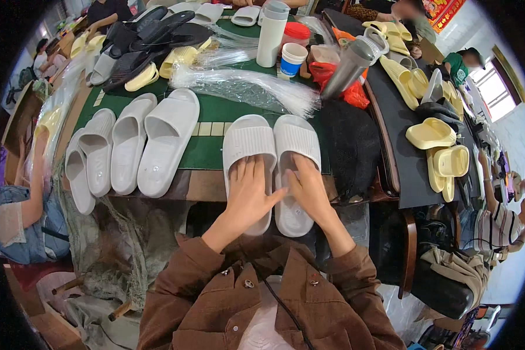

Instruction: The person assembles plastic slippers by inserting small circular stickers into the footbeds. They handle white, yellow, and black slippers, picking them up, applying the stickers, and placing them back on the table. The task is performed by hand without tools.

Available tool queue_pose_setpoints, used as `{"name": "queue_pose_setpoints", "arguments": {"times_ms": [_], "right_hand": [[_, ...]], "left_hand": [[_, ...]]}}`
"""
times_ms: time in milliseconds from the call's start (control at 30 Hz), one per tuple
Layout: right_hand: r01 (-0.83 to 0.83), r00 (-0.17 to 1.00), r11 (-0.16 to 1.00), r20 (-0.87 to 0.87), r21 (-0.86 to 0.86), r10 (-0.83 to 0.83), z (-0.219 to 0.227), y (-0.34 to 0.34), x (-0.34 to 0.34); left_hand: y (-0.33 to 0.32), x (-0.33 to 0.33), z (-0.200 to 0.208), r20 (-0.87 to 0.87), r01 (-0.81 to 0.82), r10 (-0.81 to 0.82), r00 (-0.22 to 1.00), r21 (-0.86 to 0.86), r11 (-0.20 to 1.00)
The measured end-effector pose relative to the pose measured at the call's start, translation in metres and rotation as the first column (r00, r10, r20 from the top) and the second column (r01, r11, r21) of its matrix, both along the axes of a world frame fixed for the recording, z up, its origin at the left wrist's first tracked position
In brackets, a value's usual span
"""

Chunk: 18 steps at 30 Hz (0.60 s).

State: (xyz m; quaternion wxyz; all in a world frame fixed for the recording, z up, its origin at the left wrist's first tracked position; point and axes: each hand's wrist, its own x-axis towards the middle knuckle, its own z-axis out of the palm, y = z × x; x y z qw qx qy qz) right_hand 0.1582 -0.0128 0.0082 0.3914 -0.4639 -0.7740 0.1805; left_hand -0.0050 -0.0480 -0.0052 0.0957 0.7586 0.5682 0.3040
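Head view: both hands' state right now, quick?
Left hand: partly hidden inside the left middle slipper; grip can't be told.
Right hand: partly hidden inside the right middle slipper; grip can't be told.

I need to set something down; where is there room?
Bare green tabletop lies between the left grey slides and the central grey pair, nearer than the cream rectangles. Right table: black mat, left of the yellow slides. Farther back, black slides, plastic bags and a white tumbler crowd the green.

White bottle (272, 36), paper cup (292, 60), steel tumbler (348, 68) — red bag (356, 95) beside it
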Motion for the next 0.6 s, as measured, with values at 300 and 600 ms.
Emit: {"name": "queue_pose_setpoints", "arguments": {"times_ms": [300,600], "right_hand": [[0.047,0.979,0.873,0.197,-0.485,0.057,-0.01,0.049,-0.011],[0.058,0.995,0.813,0.096,-0.579,-0.003,0.007,0.039,-0.014]], "left_hand": [[0.037,0.016,0.017,0.032,-0.008,0.019,0.999,-0.33,0.944],[0.048,0.02,0.018,0.105,-0.076,0.144,0.984,-0.482,0.873]]}}
